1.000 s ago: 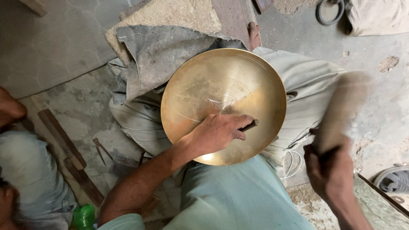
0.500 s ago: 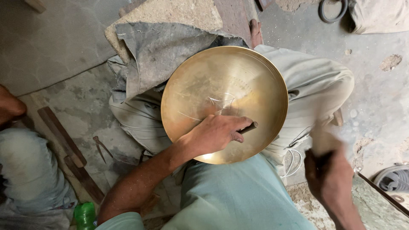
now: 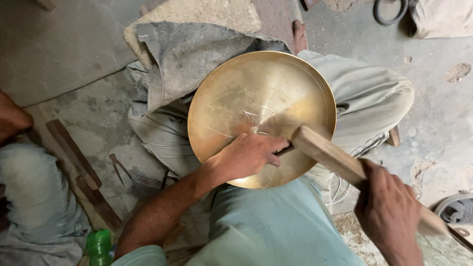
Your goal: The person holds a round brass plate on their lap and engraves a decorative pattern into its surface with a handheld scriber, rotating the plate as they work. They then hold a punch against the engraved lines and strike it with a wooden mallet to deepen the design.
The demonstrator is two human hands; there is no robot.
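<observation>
Now the left hand (image 3: 249,156) presses a small dark tool (image 3: 285,149) on the brass dish (image 3: 261,106) lying on the lap, grip closed. The right hand (image 3: 389,214), closed on the wooden mallet (image 3: 327,155), meets the tool; striking seems underway, and the next blow needs steady aim.

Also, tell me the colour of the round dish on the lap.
Shiny golden brass dish, seen best in the head view.

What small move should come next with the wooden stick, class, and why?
Probably lift the wooden stick in the right hand for another tap. Its end rests by a dark tool that the left hand holds against the brass plate, where scratched lines cross.
</observation>
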